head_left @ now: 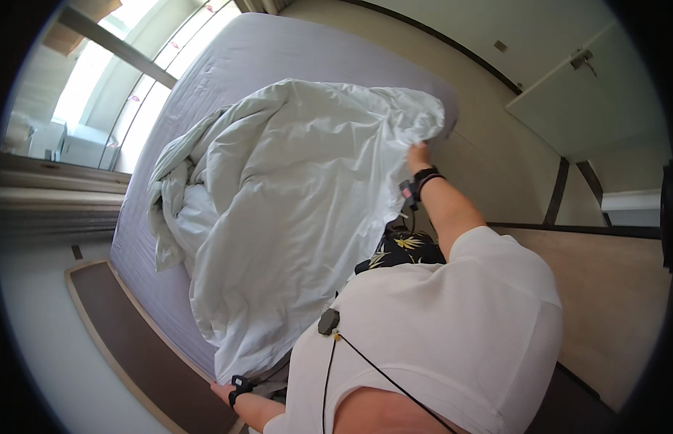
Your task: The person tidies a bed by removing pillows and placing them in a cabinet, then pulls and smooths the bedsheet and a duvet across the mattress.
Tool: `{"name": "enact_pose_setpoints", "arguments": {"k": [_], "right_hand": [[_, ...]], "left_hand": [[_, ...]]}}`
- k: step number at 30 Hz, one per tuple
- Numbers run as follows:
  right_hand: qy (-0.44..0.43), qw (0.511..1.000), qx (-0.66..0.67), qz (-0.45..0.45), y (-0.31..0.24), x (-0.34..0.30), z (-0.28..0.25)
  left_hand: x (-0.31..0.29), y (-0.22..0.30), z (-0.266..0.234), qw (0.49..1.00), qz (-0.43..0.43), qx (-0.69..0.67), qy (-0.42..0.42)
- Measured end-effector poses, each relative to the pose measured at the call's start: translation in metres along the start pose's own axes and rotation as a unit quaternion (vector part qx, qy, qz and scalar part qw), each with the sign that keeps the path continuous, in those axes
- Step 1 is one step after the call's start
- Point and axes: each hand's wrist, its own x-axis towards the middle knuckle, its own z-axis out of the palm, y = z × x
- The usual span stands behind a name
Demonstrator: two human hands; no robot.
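A rumpled white duvet [300, 173] lies across a bed with a pale lilac sheet [336, 50], its folds bunched toward the left. My right hand [417, 155] is closed on the duvet's near right edge, with that arm stretched forward. Down at the lower left, beside the headboard, my left hand [222, 391] is at a duvet corner that runs to its fingers. It looks closed on the cloth, though the fingertips are partly hidden. Each wrist wears a black strap with a small device.
A brown padded headboard [145, 347] with a light wooden frame borders the bed at the lower left. Curtains [61, 206] and a bright window are on the left. Tiled floor [496, 170] runs along the right, near a white door [590, 94] and a wooden panel [604, 289].
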Motion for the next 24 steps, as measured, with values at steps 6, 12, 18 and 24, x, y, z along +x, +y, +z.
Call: {"name": "enact_pose_setpoints", "arguments": {"k": [6,12,18,24], "right_hand": [[-0.089,0.993,-0.070,-0.012,-0.023,-0.046,0.005],[-0.163,0.976,-0.054,0.134,0.018,-0.050,-0.017],[-0.209,0.952,0.164,0.151,0.072,-0.058,-0.063],[-0.197,0.948,0.247,0.039,0.066,-0.078,-0.127]], "left_hand": [[-0.054,0.153,0.059,0.884,-0.173,-0.402,-0.166],[-0.078,0.262,0.124,0.785,-0.227,-0.510,-0.270],[-0.155,0.384,0.162,0.811,-0.025,-0.401,-0.425],[-0.199,0.452,0.246,0.822,0.164,-0.243,-0.489]]}}
